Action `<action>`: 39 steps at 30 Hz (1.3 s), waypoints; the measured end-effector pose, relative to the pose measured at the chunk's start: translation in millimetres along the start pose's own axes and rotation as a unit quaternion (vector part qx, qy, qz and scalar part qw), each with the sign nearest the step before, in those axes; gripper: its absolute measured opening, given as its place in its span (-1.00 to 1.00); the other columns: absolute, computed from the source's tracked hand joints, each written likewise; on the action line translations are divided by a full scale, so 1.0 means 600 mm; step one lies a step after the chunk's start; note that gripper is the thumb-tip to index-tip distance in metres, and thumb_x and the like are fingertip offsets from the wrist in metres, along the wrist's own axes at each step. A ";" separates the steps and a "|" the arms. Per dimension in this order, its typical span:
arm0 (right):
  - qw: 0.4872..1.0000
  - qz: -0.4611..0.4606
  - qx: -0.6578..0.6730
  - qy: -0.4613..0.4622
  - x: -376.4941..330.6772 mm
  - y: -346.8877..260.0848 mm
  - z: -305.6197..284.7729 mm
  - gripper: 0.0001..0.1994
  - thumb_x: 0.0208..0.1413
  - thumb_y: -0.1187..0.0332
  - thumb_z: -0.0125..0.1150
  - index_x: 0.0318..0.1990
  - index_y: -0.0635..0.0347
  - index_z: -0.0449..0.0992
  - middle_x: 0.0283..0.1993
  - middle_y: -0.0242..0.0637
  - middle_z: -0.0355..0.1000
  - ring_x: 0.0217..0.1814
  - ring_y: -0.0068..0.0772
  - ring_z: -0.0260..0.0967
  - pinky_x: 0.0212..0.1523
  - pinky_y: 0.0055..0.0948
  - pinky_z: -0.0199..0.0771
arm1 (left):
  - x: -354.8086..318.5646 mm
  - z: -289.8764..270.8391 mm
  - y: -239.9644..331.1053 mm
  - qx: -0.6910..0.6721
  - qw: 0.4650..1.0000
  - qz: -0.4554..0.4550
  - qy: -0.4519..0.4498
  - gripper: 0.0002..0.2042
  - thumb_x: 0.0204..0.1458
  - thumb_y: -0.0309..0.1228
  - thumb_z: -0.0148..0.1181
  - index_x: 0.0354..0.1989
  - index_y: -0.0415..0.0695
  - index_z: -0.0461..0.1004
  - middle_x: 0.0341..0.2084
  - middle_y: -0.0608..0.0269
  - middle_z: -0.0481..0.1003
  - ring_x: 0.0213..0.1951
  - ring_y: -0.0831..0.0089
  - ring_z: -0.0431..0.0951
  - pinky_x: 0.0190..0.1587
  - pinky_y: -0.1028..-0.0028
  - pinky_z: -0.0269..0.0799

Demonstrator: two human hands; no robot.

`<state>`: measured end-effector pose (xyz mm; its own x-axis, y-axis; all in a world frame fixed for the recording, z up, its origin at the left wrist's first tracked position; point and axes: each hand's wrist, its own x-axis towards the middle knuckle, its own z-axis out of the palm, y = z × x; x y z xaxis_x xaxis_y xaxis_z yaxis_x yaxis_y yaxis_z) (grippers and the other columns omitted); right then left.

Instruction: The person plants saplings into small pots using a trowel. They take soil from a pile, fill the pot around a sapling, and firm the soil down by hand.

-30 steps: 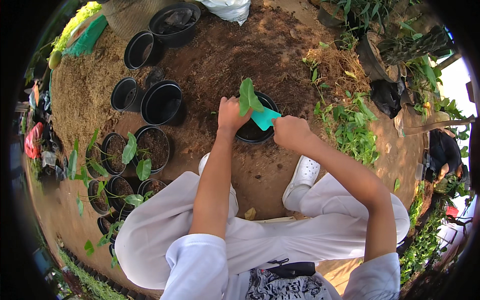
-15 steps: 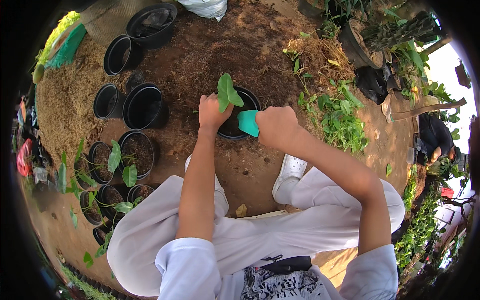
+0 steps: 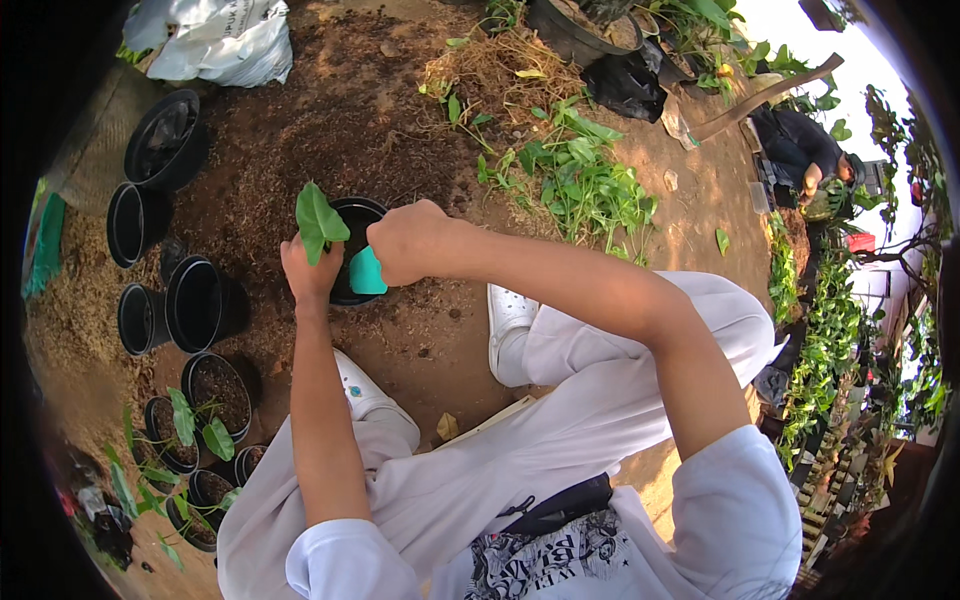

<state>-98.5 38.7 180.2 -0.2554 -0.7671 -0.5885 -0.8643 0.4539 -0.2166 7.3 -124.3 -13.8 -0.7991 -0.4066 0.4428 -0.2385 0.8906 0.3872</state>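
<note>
A black pot [image 3: 357, 207] stands on the soil in front of me, between my two hands. My left hand [image 3: 310, 268] is closed round the stem of a leafy plant [image 3: 319, 223] at the pot's left side; one broad green leaf rises above the fingers. The stem's lower part is hidden. In my right hand [image 3: 418, 243], fingers wrapped round, is a small teal trowel [image 3: 367, 272]. Its blade points down over the pot's near right part, and the fist covers its handle. How deep the tip goes I cannot tell.
Empty black pots [image 3: 205, 303] line the left, with planted pots [image 3: 220, 392] nearer me. Pulled green vines [image 3: 585, 180] lie at the right. A white sack [image 3: 225, 40] stands at the far left. Another person [image 3: 800, 150] crouches at the far right beside plants.
The view has swung, so the scene sits further left. My right hand has come closer over the pot, and the trowel blade points more downward. The left hand still holds the plant.
</note>
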 end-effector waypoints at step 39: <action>0.994 0.106 -0.016 -0.022 0.058 0.016 0.008 -0.63 0.00 0.26 0.20 -0.02 0.11 0.67 -0.07 -0.25 0.64 -0.08 -0.25 0.64 -0.22 -0.12 0.64 | 0.002 -0.004 0.014 0.000 1.000 0.009 -0.009 -0.86 -0.04 -0.34 0.37 -0.41 -0.08 0.54 -0.60 0.23 0.51 -0.48 0.18 0.54 -0.38 0.20 0.26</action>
<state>-113.6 18.8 153.8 -0.4136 -0.6347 -0.6527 -0.8066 0.5880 -0.0607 5.5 -117.6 -7.8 -0.8125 -0.3871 0.4358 -0.2245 0.8978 0.3789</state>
